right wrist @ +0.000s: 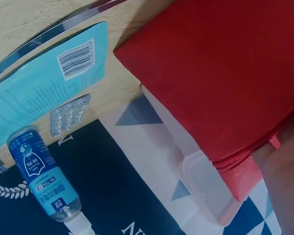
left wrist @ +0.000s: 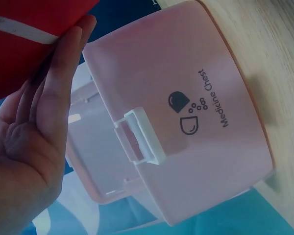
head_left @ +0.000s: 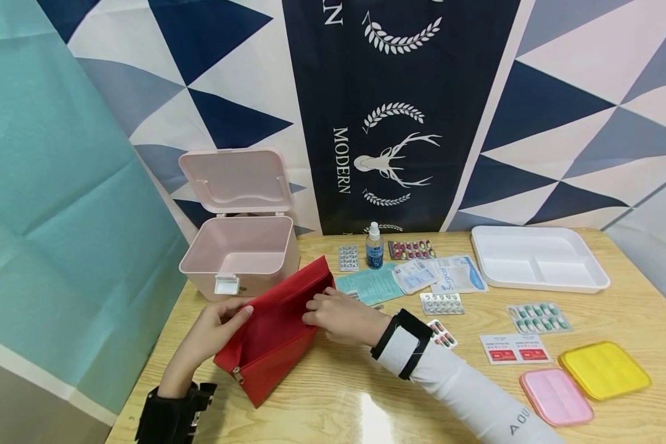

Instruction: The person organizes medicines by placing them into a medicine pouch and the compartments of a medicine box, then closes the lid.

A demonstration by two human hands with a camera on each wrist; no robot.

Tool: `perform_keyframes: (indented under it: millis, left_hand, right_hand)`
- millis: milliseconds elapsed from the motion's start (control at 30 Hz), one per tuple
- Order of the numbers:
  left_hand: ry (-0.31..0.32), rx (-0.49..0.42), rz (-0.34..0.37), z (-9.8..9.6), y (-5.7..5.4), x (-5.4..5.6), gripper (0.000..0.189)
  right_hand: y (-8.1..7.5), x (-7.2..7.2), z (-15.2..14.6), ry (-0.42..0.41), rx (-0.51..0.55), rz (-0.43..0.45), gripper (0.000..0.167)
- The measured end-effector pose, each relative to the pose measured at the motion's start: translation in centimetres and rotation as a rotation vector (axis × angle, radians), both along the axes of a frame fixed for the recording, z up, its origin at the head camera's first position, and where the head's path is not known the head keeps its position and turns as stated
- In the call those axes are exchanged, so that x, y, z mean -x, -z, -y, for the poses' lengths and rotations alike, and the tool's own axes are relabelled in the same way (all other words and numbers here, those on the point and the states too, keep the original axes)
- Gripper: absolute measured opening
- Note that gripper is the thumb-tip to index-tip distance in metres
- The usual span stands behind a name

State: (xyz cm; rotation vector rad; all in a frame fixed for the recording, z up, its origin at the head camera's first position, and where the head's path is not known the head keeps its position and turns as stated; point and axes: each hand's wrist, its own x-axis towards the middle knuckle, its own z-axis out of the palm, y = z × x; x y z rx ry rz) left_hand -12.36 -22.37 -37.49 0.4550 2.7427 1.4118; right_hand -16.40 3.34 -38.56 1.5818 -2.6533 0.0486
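This is looking like an improvised, screened-off corner; whether home or studio is remaining unclear. Creased geometric cloth (head_left: 566,129) and a dark stag-printed panel (head_left: 399,80) are hanging behind a wood-grain bench (head_left: 322,410), teal sheeting (head_left: 61,154) is covering the left side, and a household-style medicine chest (left wrist: 201,156) is standing open.
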Motion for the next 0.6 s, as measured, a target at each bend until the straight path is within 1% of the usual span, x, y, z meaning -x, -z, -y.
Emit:
perform_keyframes:
  millis: [167, 300, 467, 600]
  left_hand:
    - [-0.052, 0.01, 0.003, -0.39, -0.09, -0.19, 0.027]
    - [-0.084, 0.021, -0.011, -0.62, 0.05, -0.26, 0.026]
    - [-0.125, 0.041, -0.02, -0.81, 0.12, -0.32, 0.024]
    - [-0.134, 0.041, -0.023, -0.93, 0.08, -0.36, 0.024]
  right_hand:
    - [0.25, 0.08, -0.23, 0.002, 0.008, 0.023, 0.026]
    - [0.28, 0.0, -0.4, 0.007, 0.011, 0.026, 0.026]
    - [0.19, -0.15, -0.62, -0.007, 0.05, -0.016, 0.023]
    - [0.0, -0.35, -0.8, -0.013, 0.091, -0.061, 0.023]
